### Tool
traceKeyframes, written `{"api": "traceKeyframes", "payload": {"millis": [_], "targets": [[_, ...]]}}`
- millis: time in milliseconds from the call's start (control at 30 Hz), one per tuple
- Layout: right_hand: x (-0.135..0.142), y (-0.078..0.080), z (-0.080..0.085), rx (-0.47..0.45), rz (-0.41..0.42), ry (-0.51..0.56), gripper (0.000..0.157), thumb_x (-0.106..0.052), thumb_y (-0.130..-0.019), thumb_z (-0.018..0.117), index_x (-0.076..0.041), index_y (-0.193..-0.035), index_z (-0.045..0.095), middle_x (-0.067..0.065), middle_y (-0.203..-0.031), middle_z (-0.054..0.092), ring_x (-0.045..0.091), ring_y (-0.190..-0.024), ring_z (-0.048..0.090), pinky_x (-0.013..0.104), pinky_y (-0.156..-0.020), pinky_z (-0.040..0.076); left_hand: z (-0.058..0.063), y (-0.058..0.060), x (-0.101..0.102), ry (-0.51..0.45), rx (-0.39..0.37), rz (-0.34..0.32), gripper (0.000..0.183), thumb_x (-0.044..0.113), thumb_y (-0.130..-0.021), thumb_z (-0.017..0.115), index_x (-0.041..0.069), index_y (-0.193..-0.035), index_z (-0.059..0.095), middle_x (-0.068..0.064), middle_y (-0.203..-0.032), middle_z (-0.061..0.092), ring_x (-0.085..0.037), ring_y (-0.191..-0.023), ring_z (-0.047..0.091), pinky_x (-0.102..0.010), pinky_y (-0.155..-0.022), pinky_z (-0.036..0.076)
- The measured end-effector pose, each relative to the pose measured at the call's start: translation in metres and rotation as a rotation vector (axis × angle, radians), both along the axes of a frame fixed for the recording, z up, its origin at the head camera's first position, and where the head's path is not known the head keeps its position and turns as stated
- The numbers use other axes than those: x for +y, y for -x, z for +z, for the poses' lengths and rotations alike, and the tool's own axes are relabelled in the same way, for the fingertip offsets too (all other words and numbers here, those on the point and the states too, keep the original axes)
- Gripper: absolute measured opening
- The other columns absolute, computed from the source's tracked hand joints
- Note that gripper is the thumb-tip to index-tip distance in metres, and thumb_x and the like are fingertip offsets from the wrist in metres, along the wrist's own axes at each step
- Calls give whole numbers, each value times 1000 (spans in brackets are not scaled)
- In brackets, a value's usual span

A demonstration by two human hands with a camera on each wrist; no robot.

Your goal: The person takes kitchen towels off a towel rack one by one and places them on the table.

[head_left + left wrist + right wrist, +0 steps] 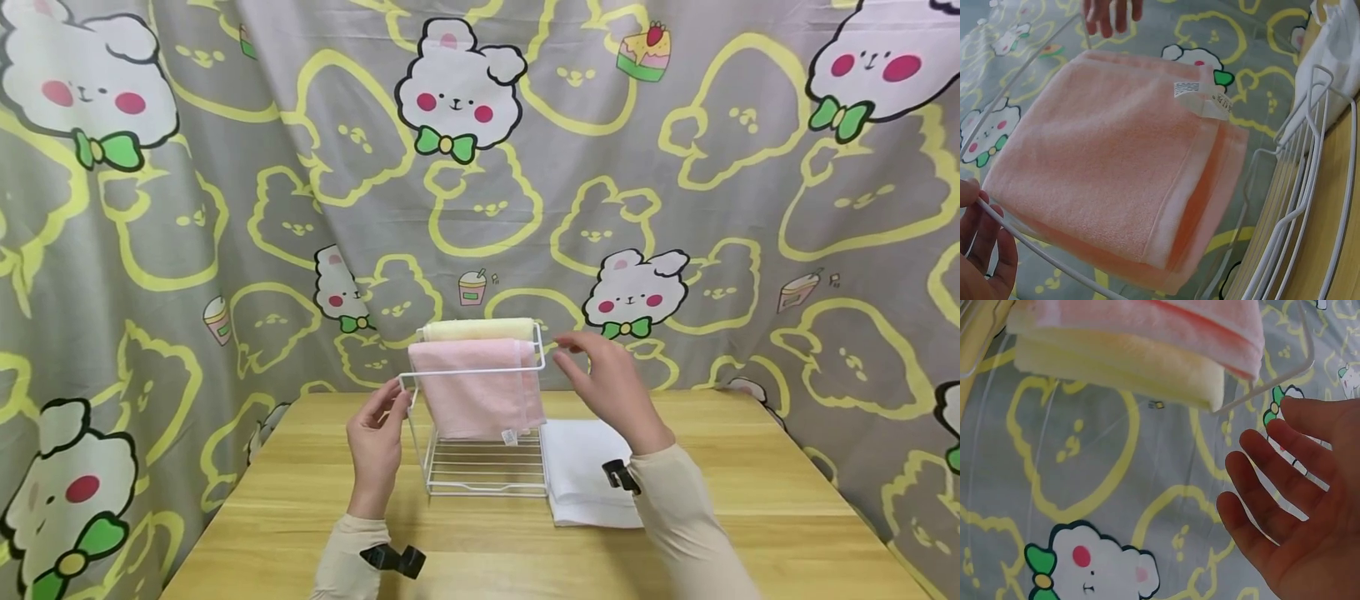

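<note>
A white wire rack (487, 488) stands on the table. Over its upper bars hang a folded pink towel (472, 387) with a small white tag and, behind it, a yellow towel (480, 330). My left hand (378, 437) pinches the rack's front left upper corner between thumb and fingers; the left wrist view shows the thin bar (1054, 264) running out from those fingertips. To the right of the rack my right hand (611, 383) hovers in the air, holding nothing. Its fingers (1260, 515) are loosely spread beside the towels in the right wrist view.
Folded white cloth (588, 471) lies on the wooden table (300, 500) against the rack's right side, partly under my right forearm. A grey patterned curtain (480, 200) hangs behind the table and along its sides.
</note>
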State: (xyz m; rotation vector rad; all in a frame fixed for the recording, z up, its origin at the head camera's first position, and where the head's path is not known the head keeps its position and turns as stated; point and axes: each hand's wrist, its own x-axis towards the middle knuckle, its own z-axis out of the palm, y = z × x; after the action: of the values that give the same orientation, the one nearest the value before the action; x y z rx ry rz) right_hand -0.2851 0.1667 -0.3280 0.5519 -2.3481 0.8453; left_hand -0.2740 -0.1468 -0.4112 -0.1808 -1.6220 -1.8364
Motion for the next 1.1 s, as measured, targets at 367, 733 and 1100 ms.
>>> {"api": "traceKeyframes", "payload": {"millis": [367,733,1100], "targets": [[-30,2,22,76,52,5,36,-24,-97,73,-5,-127,68,11,-118,71,33,-119,60,52,-103,48,1,1,1,6,-6,0,27,1,-92,74,-7,-118,72,8,-94,74,-5,-81,67,-18,-72,58],[-56,16,36,12,129,-127,36,-28,-94,76,-7,-123,72,9,-125,70,33,-122,60,48,-107,48,-2,0,0,19,2,-2,26,1,-94,72,-5,-119,72,9,-94,73,-5,-81,67,-17,-72,57],[-76,32,40,-29,203,-234,29,-26,-95,75,-7,-117,75,9,-120,73,29,-117,66,45,-105,51,0,1,0,28,8,1,27,0,-93,72,-8,-119,71,3,-96,74,-5,-82,66,-17,-73,57]]}}
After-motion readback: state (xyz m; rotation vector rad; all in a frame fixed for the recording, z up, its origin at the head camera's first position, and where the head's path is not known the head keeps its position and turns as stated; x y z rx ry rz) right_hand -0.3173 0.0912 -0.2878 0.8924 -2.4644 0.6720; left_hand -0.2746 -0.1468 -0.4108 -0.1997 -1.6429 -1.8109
